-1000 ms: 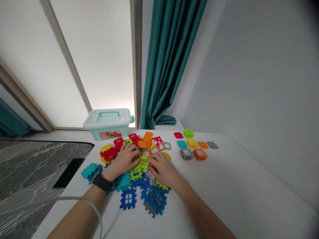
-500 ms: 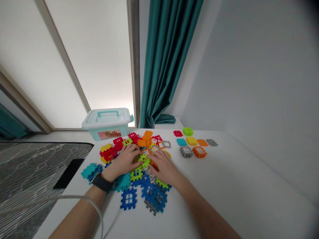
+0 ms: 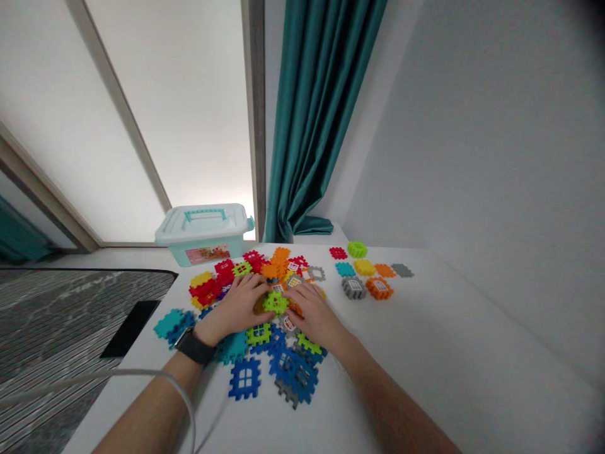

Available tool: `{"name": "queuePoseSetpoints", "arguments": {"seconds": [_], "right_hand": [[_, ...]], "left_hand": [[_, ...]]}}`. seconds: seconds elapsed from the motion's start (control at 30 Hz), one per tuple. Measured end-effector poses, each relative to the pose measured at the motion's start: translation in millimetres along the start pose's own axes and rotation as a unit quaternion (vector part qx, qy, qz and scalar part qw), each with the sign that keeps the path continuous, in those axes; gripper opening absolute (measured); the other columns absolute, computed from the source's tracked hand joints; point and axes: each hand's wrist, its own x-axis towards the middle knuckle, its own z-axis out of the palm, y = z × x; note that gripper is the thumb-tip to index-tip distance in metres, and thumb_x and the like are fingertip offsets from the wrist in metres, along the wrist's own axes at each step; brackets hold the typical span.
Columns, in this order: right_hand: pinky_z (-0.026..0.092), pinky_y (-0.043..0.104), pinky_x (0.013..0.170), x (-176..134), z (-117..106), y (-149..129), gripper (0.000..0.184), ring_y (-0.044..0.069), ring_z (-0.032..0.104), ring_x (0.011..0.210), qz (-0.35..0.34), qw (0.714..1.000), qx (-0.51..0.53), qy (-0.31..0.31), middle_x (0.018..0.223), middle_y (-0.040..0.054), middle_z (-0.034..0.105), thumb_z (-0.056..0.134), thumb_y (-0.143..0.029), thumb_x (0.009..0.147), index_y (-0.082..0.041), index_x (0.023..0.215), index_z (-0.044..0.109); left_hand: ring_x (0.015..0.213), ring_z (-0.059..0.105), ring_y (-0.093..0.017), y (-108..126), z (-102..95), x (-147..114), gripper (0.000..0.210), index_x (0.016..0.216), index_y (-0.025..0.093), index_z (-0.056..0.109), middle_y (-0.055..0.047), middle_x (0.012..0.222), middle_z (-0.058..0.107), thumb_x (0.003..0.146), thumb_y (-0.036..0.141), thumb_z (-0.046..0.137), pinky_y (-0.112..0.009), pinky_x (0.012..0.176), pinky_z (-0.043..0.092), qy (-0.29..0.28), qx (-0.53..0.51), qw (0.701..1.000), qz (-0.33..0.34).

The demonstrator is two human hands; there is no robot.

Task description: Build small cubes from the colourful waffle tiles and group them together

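A lime-green notched building-block piece (image 3: 276, 302) is between my two hands over a mixed heap of similar pieces. My left hand (image 3: 242, 301) is curled at its left side, thumb and fingertips on the edge. From the other side my right hand (image 3: 314, 313) grips it, with the fingertips partly hidden among the pieces. Just below lie another lime-green window piece (image 3: 258, 333) and a turquoise piece (image 3: 233, 347). Blue window pieces (image 3: 293, 372) form the near part of the heap, and red pieces (image 3: 207, 292) are at its left.
Right of the heap, several pieces lie apart, including a grey block stack (image 3: 353, 288), an orange block stack (image 3: 379, 289) and a yellow piece (image 3: 364, 267). A lidded turquoise box (image 3: 208, 234) stands at the back left. A white cable (image 3: 161, 374) crosses my left forearm.
The lime-green piece has turned slightly and shifted a little to the right between my hands. The right fingers have moved slightly, uncovering more of a grey piece below.
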Motion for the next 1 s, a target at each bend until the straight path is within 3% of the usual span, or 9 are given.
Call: {"name": "queuePoseSetpoints", "arguments": {"seconds": [0.2,0.33,0.47,0.57,0.7,1.0], "right_hand": [[0.047,0.048,0.099,2,-4,0,0.030,0.028,0.058,0.111,-0.008,1.000,0.017,0.026,0.112,0.0080,0.067,0.067,-0.015,0.087,-0.022,0.116,0.062],[0.047,0.049,0.102,1,-6,0,0.029,0.027,0.059,0.114,-0.021,0.996,0.044,0.072,0.119,0.0086,0.066,0.062,-0.013,0.090,-0.024,0.117,0.062],[0.046,0.050,0.106,1,-8,-2,0.036,0.026,0.058,0.121,-0.021,0.988,0.075,0.130,0.129,0.0094,0.062,0.057,-0.014,0.092,-0.026,0.125,0.058],[0.044,0.049,0.111,1,-9,-3,0.046,0.026,0.054,0.128,-0.005,0.983,0.102,0.154,0.135,0.0105,0.058,0.059,-0.018,0.091,-0.026,0.136,0.050],[0.041,0.049,0.115,2,-9,-3,0.055,0.027,0.050,0.132,0.019,0.977,0.128,0.170,0.138,0.0109,0.054,0.065,-0.023,0.088,-0.027,0.139,0.047],[0.042,0.049,0.114,1,-11,-5,0.048,0.027,0.051,0.130,0.022,0.973,0.141,0.180,0.135,0.0103,0.052,0.067,-0.021,0.085,-0.027,0.130,0.052]], "left_hand": [[0.124,0.050,-0.034,-2,3.0,-1,0.045,0.117,0.021,0.060,-0.012,0.127,0.056,0.076,0.029,0.077,-0.055,0.106,0.042,0.021,-0.030,0.999,0.002],[0.134,0.041,-0.037,-1,5.4,-1,0.046,0.115,0.020,0.056,-0.015,0.142,0.043,0.074,0.021,0.076,-0.056,0.111,0.040,0.098,-0.046,0.994,0.017],[0.140,0.036,-0.036,3,3.3,0,0.044,0.120,0.022,0.052,-0.015,0.148,0.035,0.080,0.022,0.071,-0.057,0.115,0.037,0.177,-0.056,0.982,0.029],[0.141,0.034,-0.035,7,2.2,0,0.042,0.123,0.023,0.051,-0.015,0.149,0.034,0.085,0.023,0.068,-0.057,0.116,0.035,0.207,-0.066,0.975,0.037],[0.143,0.034,-0.035,9,4.8,0,0.045,0.126,0.024,0.050,-0.014,0.149,0.034,0.085,0.022,0.068,-0.056,0.118,0.035,0.225,-0.104,0.968,0.040],[0.143,0.034,-0.035,11,9.8,2,0.047,0.127,0.026,0.049,-0.013,0.148,0.033,0.084,0.020,0.068,-0.061,0.118,0.035,0.213,-0.146,0.966,0.030]]}}
